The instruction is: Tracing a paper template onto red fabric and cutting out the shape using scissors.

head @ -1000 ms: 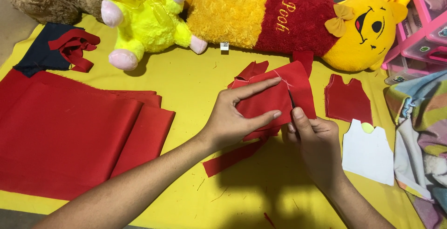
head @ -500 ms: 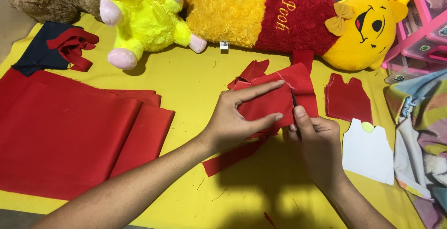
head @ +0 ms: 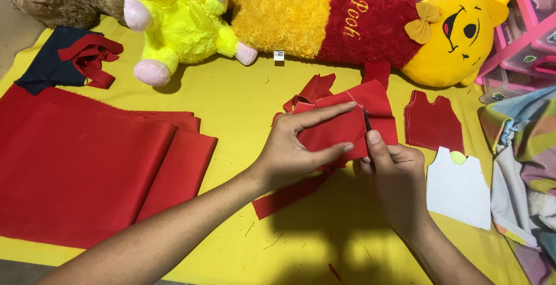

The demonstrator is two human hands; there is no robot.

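Everything is being carried by a yellow cloth (head: 243, 99) spread out flat. Folded red fabric (head: 87, 169) is being kept along its left edge, with a dark blue scrap (head: 43, 68) near the far left corner. Plush toys (head: 324, 18) are being lined up along the far edge. A red cut piece (head: 433, 124) and a white paper pattern (head: 460, 189) are being left near the right edge.

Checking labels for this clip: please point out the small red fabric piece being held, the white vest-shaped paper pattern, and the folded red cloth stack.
small red fabric piece (head: 341, 128), head view, flat middle
white vest-shaped paper pattern (head: 460, 192), head view, centre
folded red cloth stack (head: 81, 163), head view, top layer
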